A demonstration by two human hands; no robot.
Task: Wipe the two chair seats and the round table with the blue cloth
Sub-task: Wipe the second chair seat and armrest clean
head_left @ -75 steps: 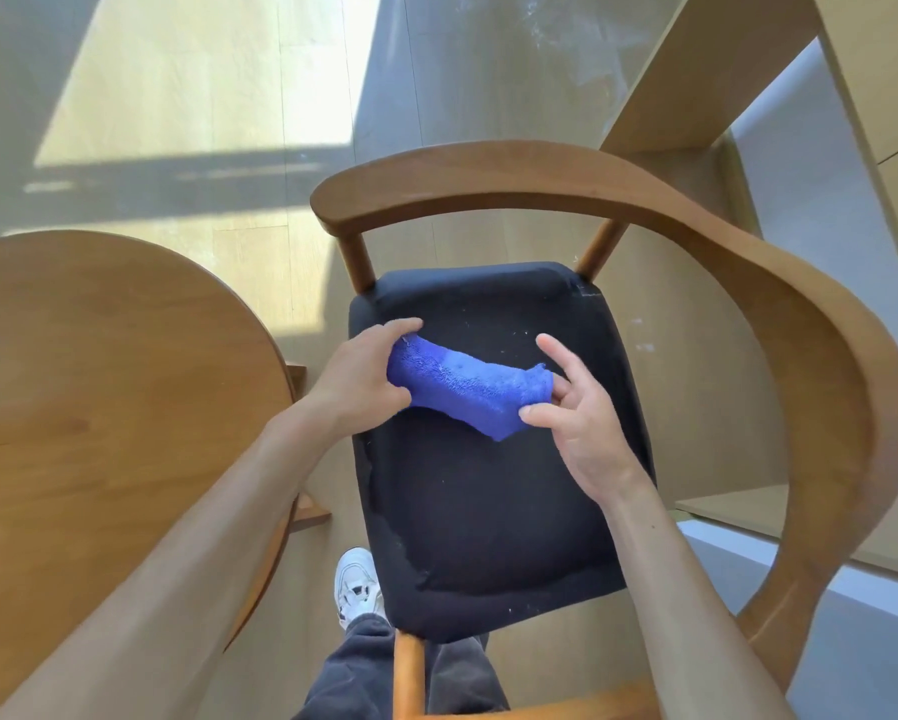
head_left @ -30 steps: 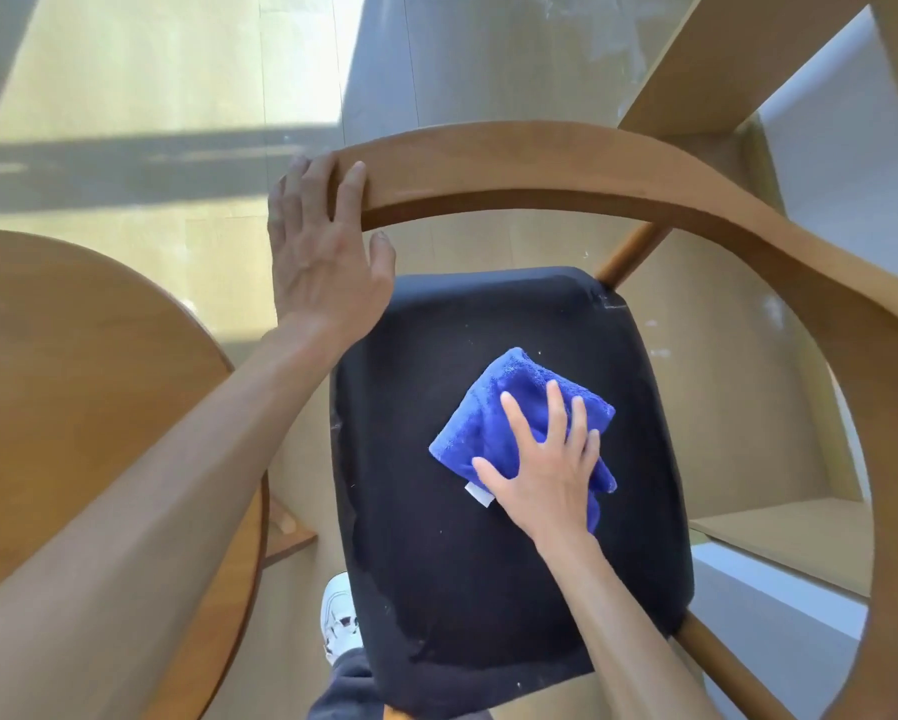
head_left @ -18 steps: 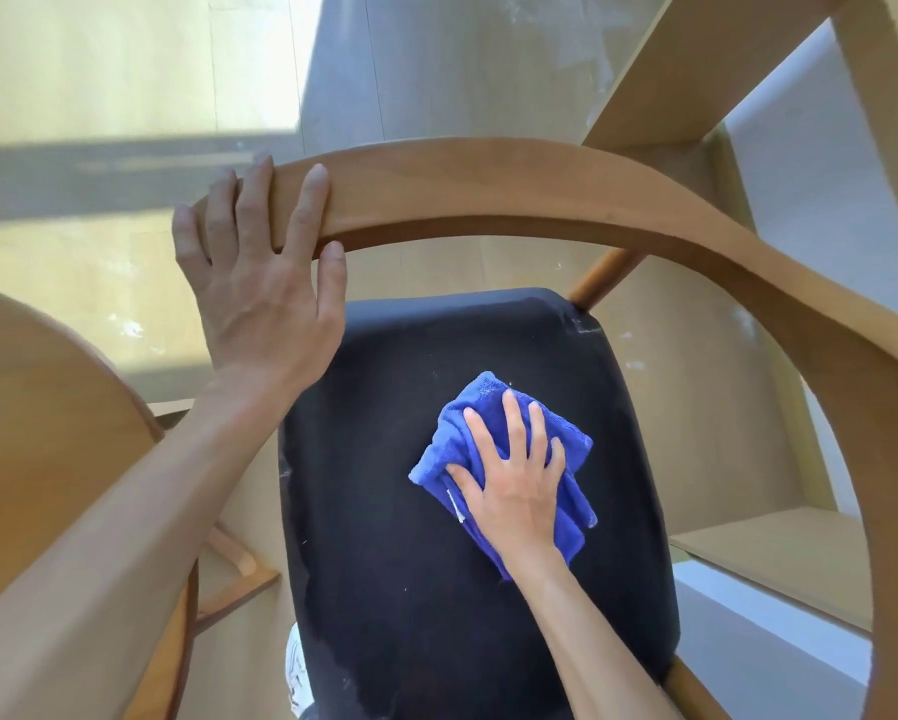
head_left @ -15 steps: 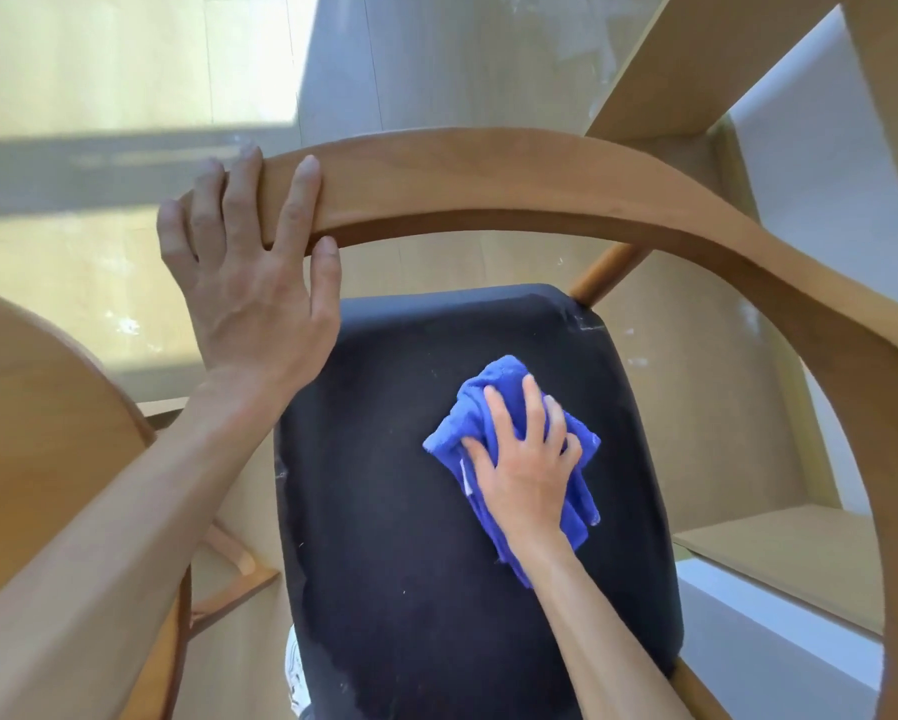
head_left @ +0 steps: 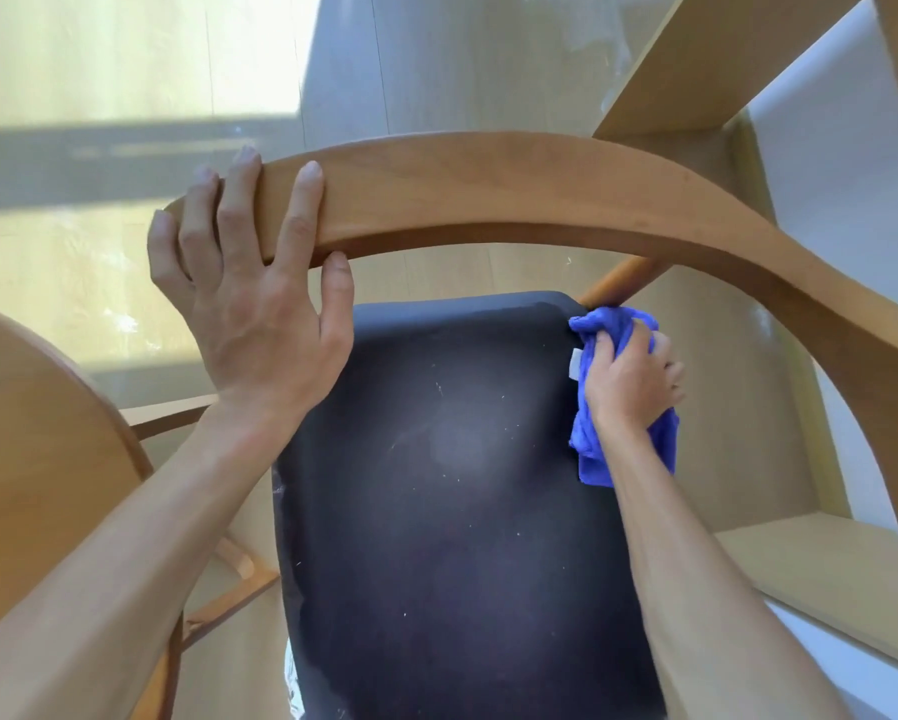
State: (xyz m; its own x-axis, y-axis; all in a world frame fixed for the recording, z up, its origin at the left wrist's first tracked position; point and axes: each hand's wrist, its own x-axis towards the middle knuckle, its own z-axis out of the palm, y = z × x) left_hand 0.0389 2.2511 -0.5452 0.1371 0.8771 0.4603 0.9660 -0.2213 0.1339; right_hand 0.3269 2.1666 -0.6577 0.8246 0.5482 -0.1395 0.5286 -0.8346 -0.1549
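Gripping blue cloth [head_left: 600, 324] in right hand [head_left: 629, 387] | seat's [head_left: 447, 485] far-right corner

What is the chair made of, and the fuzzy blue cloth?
The curved backrest looks like smooth, finished wood, with grain lines showing. The seat seems to be dark matte fabric or leatherette; pale specks cling to it. The blue cloth looks like fluffy microfibre, bunched softly in the right hand.

one chair seat [head_left: 452, 501], one blue cloth [head_left: 600, 459], one round table [head_left: 31, 459], two hands
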